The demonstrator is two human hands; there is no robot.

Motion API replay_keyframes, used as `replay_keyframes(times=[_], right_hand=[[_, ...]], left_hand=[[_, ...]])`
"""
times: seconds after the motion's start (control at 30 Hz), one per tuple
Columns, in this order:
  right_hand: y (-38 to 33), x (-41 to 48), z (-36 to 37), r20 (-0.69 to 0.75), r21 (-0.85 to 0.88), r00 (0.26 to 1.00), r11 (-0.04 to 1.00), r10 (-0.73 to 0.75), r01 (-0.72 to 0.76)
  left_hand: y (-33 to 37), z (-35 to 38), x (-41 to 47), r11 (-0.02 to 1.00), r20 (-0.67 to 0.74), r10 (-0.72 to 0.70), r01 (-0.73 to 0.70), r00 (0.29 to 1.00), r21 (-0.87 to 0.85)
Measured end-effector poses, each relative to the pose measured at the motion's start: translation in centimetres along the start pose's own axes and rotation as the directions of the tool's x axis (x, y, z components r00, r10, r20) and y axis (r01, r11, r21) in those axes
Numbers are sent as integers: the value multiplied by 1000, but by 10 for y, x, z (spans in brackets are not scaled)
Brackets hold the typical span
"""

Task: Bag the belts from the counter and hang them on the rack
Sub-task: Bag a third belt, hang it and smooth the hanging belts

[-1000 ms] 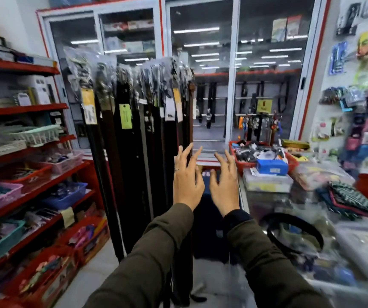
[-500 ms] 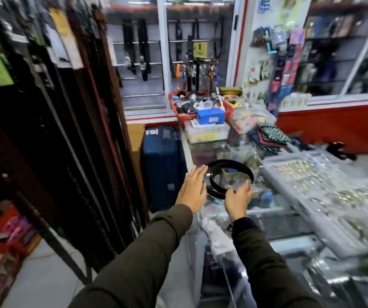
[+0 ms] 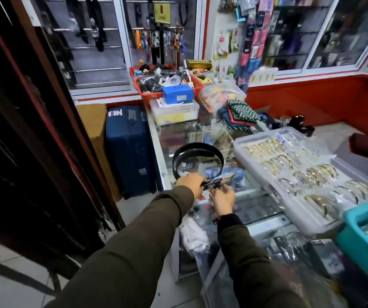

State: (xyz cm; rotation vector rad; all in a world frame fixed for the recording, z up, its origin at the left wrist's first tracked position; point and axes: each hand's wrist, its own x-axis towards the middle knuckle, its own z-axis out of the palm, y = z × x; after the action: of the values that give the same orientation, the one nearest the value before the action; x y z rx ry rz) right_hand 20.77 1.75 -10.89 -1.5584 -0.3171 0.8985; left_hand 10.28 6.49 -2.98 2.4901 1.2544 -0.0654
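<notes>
A black belt (image 3: 197,150) coiled in a loop lies on the glass counter (image 3: 167,143), its shiny metal buckle (image 3: 219,181) at the near side. My left hand (image 3: 190,184) grips the strap just left of the buckle. My right hand (image 3: 223,200) pinches the buckle end from below. The rack of hanging dark belts (image 3: 34,141) fills the left side, some in clear sleeves. Clear plastic bags (image 3: 200,241) lie on the counter's near end, below my right wrist.
A clear tray of gold bangles (image 3: 289,172) sits right of the belt. A teal bin (image 3: 365,236) is at the near right. A red basket (image 3: 147,92), blue box and white container crowd the counter's far end. A blue suitcase (image 3: 129,150) stands on the floor.
My view swung from the belt rack to the counter. Both hands dropped from the rack to the coiled belt and closed on its buckle end.
</notes>
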Motion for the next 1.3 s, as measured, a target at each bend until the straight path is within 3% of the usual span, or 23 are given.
replay_keyframes(times=[0.07,0.23,0.37,0.47,0.7,0.97,1.3], right_hand=[[-3,-9,-2,-48,131,998,991,41,-35],[-19,-43,-6,119,295,989,949,84,-116],[-35,-70,3,153,311,987,950,-40,-9],[-53,-90,15,173,220,968,965,-182,143],[-84,-138,53,302,92,852,903,-427,419],[-121,-198,98,506,264,696,859,-510,438],[-212,-271,152,605,425,492,776,-626,465]], left_hand=[[0,1,-8,999,-31,-1,-1,1000,-49],[-6,7,-27,954,-207,-79,14,975,-299],[-4,-2,-53,836,-389,-217,-35,895,-548],[-10,-13,-77,731,-475,-323,-103,819,-674],[-26,-43,-137,655,-607,-480,-202,633,-728],[-52,-91,-201,585,-667,-595,-328,449,-742],[-69,-193,-254,645,-791,-567,-474,229,-600]])
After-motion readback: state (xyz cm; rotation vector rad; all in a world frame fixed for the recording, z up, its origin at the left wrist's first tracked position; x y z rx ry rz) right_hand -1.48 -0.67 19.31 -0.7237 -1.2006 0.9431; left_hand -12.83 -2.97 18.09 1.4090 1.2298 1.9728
